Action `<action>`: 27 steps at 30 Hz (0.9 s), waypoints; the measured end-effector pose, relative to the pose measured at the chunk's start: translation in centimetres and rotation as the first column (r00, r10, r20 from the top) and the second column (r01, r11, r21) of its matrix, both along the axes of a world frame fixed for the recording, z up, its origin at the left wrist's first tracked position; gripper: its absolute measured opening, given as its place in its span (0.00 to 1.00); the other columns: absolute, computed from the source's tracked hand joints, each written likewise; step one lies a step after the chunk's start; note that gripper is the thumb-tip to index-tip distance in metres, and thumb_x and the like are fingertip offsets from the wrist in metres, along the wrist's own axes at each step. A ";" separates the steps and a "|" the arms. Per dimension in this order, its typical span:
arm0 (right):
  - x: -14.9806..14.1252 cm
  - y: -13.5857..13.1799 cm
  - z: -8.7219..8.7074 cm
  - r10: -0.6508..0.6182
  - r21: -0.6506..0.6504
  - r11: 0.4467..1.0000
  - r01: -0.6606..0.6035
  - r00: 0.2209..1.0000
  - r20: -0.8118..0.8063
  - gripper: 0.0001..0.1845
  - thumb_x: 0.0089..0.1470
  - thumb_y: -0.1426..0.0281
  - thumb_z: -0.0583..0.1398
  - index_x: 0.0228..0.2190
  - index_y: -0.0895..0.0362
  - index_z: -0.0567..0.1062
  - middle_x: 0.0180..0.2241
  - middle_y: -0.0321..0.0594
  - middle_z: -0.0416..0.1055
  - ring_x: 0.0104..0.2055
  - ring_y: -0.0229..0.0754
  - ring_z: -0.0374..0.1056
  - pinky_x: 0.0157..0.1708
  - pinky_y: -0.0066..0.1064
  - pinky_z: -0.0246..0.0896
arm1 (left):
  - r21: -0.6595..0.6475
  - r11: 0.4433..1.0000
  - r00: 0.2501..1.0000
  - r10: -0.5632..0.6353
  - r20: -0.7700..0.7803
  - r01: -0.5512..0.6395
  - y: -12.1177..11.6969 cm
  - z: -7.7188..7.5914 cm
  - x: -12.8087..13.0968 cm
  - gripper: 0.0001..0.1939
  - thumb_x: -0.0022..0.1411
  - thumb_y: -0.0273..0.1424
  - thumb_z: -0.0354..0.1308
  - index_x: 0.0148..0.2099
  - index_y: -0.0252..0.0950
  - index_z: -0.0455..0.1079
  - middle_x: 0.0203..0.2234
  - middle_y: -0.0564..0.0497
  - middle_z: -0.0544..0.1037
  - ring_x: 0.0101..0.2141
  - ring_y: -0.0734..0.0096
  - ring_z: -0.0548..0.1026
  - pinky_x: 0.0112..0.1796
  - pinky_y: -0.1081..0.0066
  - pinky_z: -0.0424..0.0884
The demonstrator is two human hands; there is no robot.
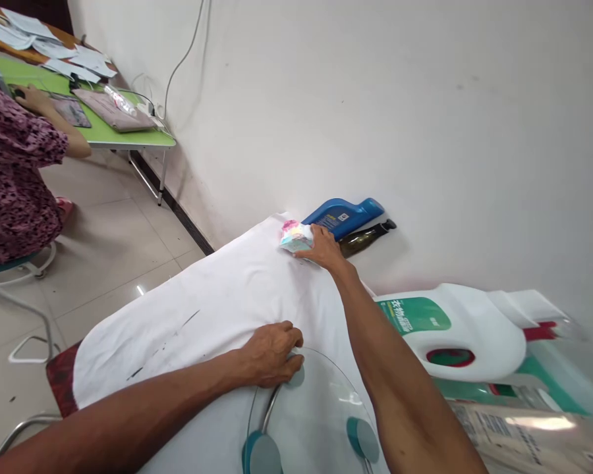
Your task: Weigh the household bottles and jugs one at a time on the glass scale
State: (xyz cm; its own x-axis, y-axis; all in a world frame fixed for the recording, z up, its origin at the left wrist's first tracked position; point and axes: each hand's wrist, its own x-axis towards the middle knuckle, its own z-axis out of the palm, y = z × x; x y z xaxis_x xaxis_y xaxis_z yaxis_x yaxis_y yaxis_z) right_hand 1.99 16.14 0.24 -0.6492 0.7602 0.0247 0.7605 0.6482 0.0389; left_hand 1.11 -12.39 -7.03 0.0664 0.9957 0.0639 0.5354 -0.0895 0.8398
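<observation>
My right hand [325, 249] reaches to the far end of a white cloth [227, 296] and has its fingers closed on a small shiny packet [295, 237] in white, pink and pale blue. Lower down, my left hand [273, 354] is curled over the rim of a round glass plate [321, 395], beside one of its pads. The clear plate lies on the cloth and carries round teal pads [263, 454] and bent metal rods. Dark streaks mark the cloth left of my left hand.
Past my right hand, a blue bottle [346, 216] and a dark pump bottle [366, 238] stand by the wall. A large white detergent jug [454, 329] and a clear pouch [528, 431] are at right. Far left, a seated person [20, 171] works at a green table [128, 137].
</observation>
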 end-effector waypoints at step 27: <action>5.7 -7.2 -0.4 -0.090 0.118 0.977 0.176 0.848 -0.523 0.35 0.48 0.54 0.70 0.52 0.58 0.69 0.54 0.58 0.74 0.58 0.62 0.70 0.59 0.52 0.65 | 0.000 1.000 1.000 -0.007 -0.025 0.007 0.1 0.3 -0.4 0.09 0.70 0.31 0.57 0.50 0.36 0.73 0.45 0.45 0.79 0.44 0.59 0.79 0.46 0.63 0.73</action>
